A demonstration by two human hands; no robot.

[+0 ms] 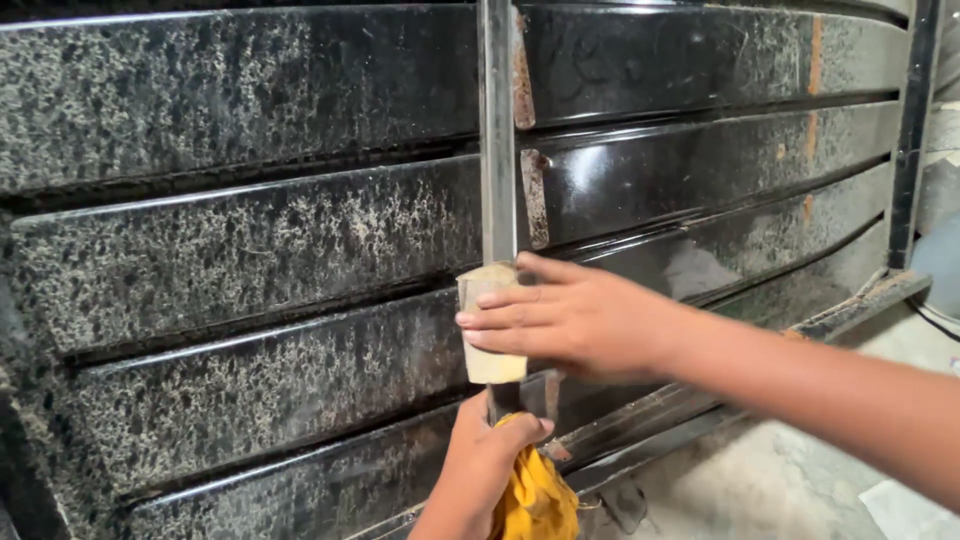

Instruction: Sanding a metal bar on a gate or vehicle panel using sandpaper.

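Observation:
My right hand (pixel 575 318) presses a small tan block, like a sanding pad (pixel 487 290), flat against an upright metal bar (pixel 496 130) on a black slatted metal panel (pixel 240 240). The fingers lie across the pad and point left. Below it, my left hand (pixel 480 460) grips the lower part of the same bar together with a yellow cloth (pixel 535 495), which hangs down from the fist. The bar looks bare and shiny above the pad.
The panel's slats are speckled with worn, flaking paint and some rust streaks (pixel 812 60). A black frame post (pixel 912 130) stands at the right edge. Grey concrete floor (pixel 780 470) shows at the lower right.

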